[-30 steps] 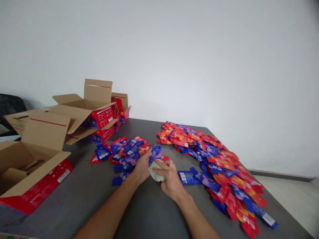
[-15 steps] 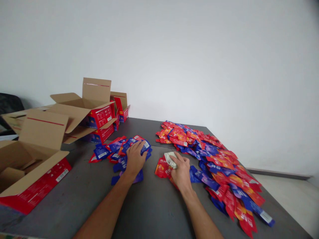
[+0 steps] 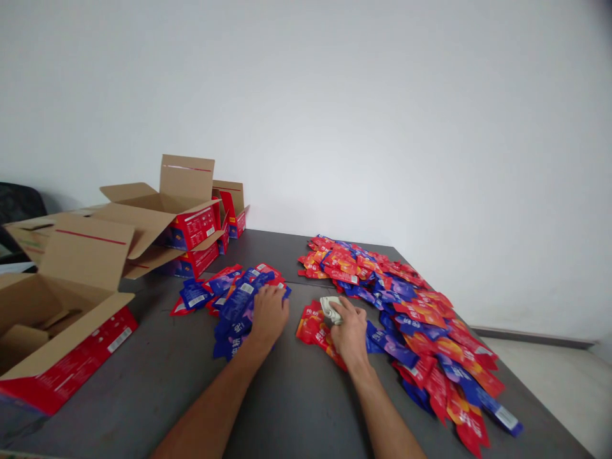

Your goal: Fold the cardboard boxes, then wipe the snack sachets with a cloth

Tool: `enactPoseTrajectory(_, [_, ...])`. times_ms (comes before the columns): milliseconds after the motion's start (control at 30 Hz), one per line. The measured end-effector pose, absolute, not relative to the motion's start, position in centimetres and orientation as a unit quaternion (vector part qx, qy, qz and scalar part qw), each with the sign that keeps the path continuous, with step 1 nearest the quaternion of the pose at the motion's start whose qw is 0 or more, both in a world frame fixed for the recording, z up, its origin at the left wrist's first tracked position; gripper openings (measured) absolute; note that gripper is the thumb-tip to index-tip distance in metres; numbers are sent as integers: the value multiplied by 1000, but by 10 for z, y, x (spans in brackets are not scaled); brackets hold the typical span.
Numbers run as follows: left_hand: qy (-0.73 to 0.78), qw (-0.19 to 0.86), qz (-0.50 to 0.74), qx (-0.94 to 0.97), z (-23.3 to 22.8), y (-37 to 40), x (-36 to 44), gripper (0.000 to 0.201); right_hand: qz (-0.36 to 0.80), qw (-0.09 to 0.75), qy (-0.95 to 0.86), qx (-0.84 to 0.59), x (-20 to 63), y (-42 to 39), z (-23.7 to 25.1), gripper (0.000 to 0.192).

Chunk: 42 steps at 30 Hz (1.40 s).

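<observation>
Dark grey matte table (image 3: 157, 382), plain white wall (image 3: 382, 95) behind. Landmark is the big sachet pile (image 3: 411, 306): flat glossy red and blue foil packets spread along the table's right side. Left of it lies a small pile (image 3: 224, 293); left hand (image 3: 269, 313) lies on it, fingers flat, loosely spread. Right hand (image 3: 351, 331) at the big pile's near-left edge, fingers closed around a crumpled pale cloth (image 3: 331, 308), pressing on red sachets (image 3: 313, 325). Open cardboard boxes (image 3: 162, 217) far left.

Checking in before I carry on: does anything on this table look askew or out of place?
The right hand holds a crumpled pale wad among glossy red and blue packets; what it is, I cannot tell. The left hand presses the smaller pile.
</observation>
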State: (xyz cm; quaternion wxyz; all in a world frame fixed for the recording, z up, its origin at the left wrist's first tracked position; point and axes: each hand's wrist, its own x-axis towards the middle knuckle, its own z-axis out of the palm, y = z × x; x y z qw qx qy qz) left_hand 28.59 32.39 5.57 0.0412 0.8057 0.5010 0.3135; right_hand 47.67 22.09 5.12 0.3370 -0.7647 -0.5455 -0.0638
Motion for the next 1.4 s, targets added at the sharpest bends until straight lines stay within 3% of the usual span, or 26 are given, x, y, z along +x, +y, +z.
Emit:
enactPoseTrajectory(233, [452,269,242,816,26,309,318,20,-63,353,-551,-754,476,223,44,57])
enactPoseTrajectory(400, [448,504,305,673,23,317,314,43,-59,354,-553,-752,473,224,44,60])
enactPoseTrajectory(633, [358,653,375,551,36,324,302,22,-68,372,-569,-730,474,222,49,70])
enactPoseTrajectory(767, [317,716,406,471,41,324,299,26,-79,373,-641,-667,463,217,59,78])
enactPoseTrajectory(933, [223,781,364,456,56,316,296,49,-52,287,-760,-580,443,213,66,77])
enactPoseTrajectory(1200, [143,824,278,472,77,302,290,60,-108,306,-659,-678,460,215,61,79])
enactPoseTrajectory(1400, [147,813,323,462,69,308,292,76,-85,263,-737,-617,446,213,64,77])
